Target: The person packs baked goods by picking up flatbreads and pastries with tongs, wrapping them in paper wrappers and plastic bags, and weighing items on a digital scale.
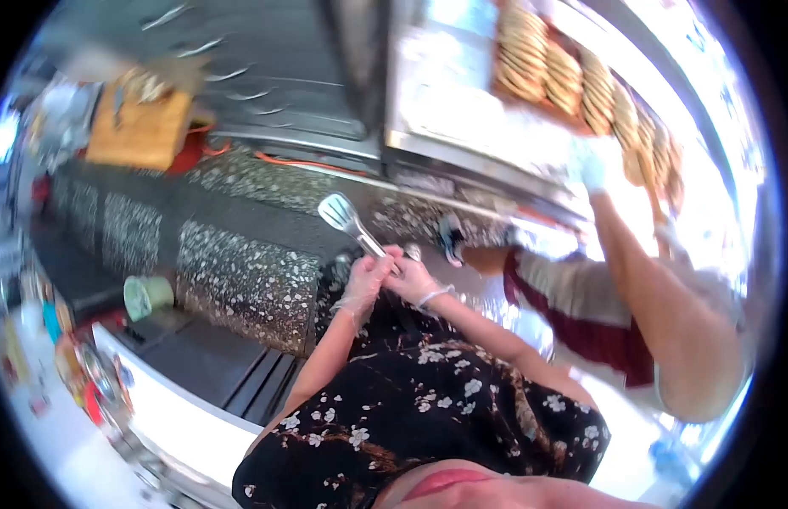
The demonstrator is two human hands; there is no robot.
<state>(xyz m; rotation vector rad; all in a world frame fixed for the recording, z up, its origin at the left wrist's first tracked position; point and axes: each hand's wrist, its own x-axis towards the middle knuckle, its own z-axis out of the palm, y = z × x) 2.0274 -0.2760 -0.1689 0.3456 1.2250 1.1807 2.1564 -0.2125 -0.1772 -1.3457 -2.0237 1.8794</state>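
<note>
A pair of metal serving tongs (350,219) with a slotted head points up and away from my body. Both hands meet at its handle end, in front of my dark flowered top. My left hand (367,280), in a thin clear glove, has its fingers closed around the handle. Against it, my right hand (413,283), gloved too, is closed at the same end of the tongs. The grip partly hides the handle. Nothing shows in the head of the tongs.
At right a co-worker's arm (623,242) reaches a gloved hand (594,165) toward a display case holding stacked baked goods (564,78). A wooden board (139,131) lies at upper left, above a red container (193,151). A pale green bin (148,297) stands lower left.
</note>
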